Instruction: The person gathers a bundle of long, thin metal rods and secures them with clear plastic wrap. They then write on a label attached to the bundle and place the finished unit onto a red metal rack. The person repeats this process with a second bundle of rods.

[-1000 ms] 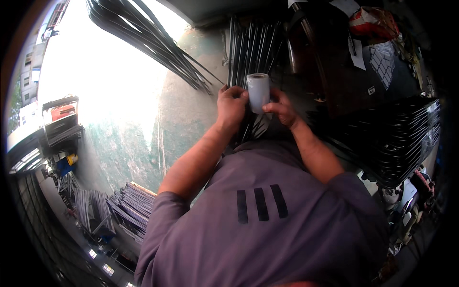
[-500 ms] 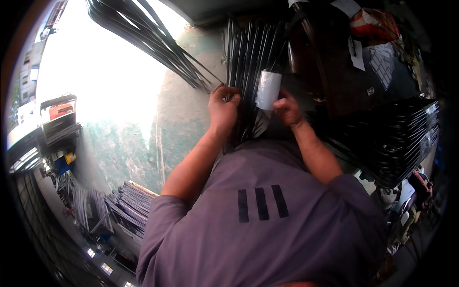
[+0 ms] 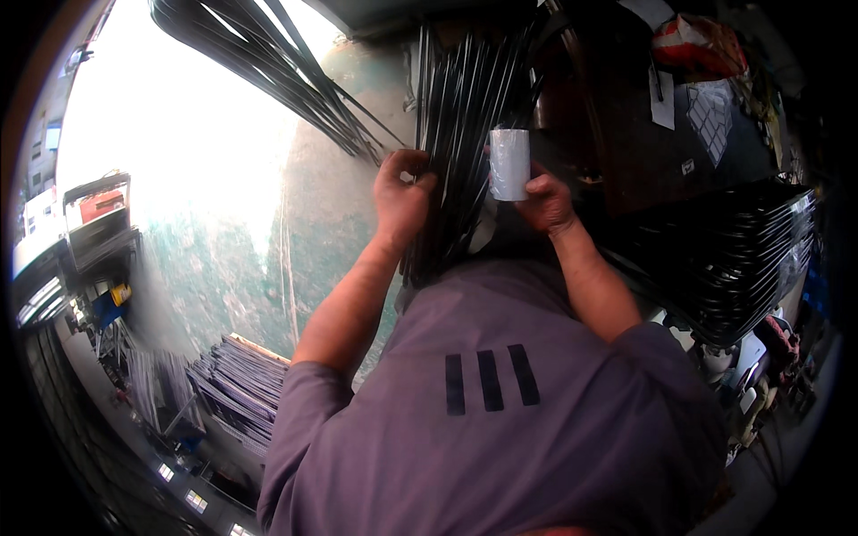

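1. Close in front of the person's chest, a white roll (image 3: 510,167) is upright in the right hand (image 3: 548,205), just to the right of a bundle of black rods (image 3: 460,116).
2. The right hand is grasping this roll: the thumb presses at its lower right side, and the other fingers go behind it, where they are mostly hidden.
3. The left hand (image 3: 402,196) is at the left edge of the black rods. Its fingers are curled, and the thumb comes toward the forefinger; I cannot tell whether a rod is gripped between them.
4. The black rods are long and thin. They spread a little toward the top, and their lower ends come near to the grey-purple shirt (image 3: 483,464), which has three dark stripes (image 3: 490,381).
5. On the upper left, another group of dark rods (image 3: 268,80) is lying slantwise, with its lower end near the left hand.
6. At the right side is a stack of black bent frames (image 3: 724,268), and at the lower left a pile of greyish bars (image 3: 237,389).
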The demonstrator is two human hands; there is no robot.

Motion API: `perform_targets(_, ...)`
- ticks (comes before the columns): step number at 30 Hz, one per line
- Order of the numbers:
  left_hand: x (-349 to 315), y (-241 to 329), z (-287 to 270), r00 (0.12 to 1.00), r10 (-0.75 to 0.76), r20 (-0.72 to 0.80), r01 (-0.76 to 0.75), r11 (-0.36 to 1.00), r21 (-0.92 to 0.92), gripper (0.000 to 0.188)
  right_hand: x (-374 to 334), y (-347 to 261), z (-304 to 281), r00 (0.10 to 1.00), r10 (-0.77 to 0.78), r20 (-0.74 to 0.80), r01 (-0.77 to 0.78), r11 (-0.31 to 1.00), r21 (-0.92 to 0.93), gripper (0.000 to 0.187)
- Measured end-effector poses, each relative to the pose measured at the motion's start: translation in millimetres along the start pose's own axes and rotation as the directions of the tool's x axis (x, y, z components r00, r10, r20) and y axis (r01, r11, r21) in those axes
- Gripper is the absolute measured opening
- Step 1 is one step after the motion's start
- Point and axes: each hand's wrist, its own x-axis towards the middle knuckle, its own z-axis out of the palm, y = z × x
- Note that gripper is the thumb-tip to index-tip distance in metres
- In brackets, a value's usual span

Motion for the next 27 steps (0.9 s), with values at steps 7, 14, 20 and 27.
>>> perform_targets(7,-1,-19,17,0.991,-0.11,0.071,0.118,0.985,-0.122,0.026,-15,2,-6,0.998,-0.045,-0.04,0.048,0.997,0.068,0.097)
perform_targets(14,-4,-40,31,0.888,-0.367,0.276,0.459,0.679,-0.573,0.03,-32,12,6,0.964,-0.185,-0.189,0.231,0.938,0.26,0.098)
perform_targets(20,-17,-27,13,0.653,-0.354,0.67,0.749,0.438,-0.498,0.033,-44,41,0,0.934,-0.229,-0.275,0.341,0.803,0.488,0.076)
perform_targets(27,-9,-51,42,0.312,-0.222,0.924,0.925,0.294,-0.242,0.041,-29,45,-10,0.901,-0.174,-0.398,0.354,0.824,0.442,0.056)
